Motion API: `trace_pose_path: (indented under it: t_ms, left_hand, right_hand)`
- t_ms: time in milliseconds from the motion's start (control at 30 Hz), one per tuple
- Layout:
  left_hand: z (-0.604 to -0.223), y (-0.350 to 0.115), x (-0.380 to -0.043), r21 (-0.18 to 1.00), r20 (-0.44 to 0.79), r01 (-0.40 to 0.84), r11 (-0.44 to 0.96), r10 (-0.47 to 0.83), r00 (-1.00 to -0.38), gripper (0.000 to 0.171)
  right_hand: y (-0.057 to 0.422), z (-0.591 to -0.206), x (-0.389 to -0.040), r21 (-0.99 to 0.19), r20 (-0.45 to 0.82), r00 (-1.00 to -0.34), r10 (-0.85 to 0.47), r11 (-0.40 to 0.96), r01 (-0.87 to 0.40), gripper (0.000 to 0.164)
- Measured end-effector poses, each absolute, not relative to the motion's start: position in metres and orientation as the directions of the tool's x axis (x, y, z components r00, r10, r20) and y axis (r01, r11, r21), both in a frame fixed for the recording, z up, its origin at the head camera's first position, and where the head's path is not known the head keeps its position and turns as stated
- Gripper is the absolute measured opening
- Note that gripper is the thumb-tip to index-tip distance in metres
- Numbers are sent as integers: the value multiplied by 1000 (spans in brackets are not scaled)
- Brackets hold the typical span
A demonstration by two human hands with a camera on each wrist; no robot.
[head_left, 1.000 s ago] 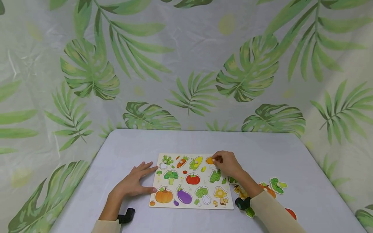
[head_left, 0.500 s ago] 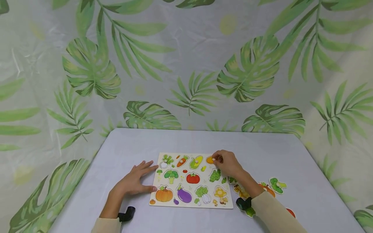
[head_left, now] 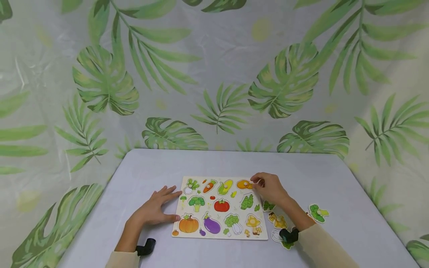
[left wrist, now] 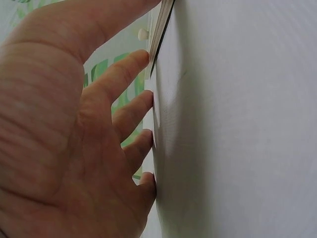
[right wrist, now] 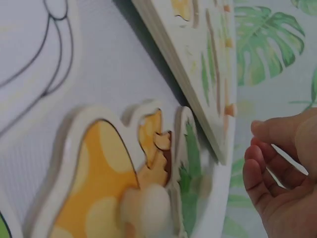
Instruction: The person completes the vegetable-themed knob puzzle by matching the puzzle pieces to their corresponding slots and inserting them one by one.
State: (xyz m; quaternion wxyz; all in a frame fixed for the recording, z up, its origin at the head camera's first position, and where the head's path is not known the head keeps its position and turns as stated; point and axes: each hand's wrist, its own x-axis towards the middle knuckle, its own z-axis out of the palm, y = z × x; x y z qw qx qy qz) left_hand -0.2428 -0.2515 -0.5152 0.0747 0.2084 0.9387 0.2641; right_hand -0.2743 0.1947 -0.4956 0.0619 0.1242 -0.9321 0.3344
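A white vegetable puzzle board (head_left: 231,232) lies flat on the table. My left hand (head_left: 149,212) rests at its left side with fingers spread; the thumb and index fingertip touch the board's edge. An orange oval piece (head_left: 240,184) with a pale knob sits in the board's top right corner, by a smaller orange printed shape. My right hand (head_left: 269,190) is just right of that piece, its fingers loosely bent and holding nothing. In the right wrist view the thumb and fingertips (right wrist: 257,128) are apart from the board. Corn (head_left: 225,187) and carrot (head_left: 209,186) pieces with knobs also sit in the top row.
Loose pieces lie right of the board: a yellow mushroom (head_left: 279,221), a broccoli (head_left: 317,213) and a green leafy piece (head_left: 268,206). The right forearm and sleeve (head_left: 323,245) cover others in part. A leaf-print cloth (head_left: 214,74) hangs behind the white table (head_left: 161,163).
My right hand has let go of the orange oval piece and moved a little to the right, uncovering its knob. My left hand has stayed at the board's edge.
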Motion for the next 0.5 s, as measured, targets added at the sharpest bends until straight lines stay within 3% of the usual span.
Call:
trace_pose_path:
  t_ms: [500]
  left_hand:
    - [-515, -252, -242, 520, -38, 340, 783, 419, -907, 90]
  right_hand:
    - [234, -474, -256, -572, 209, -959, -193, 771, -280, 16]
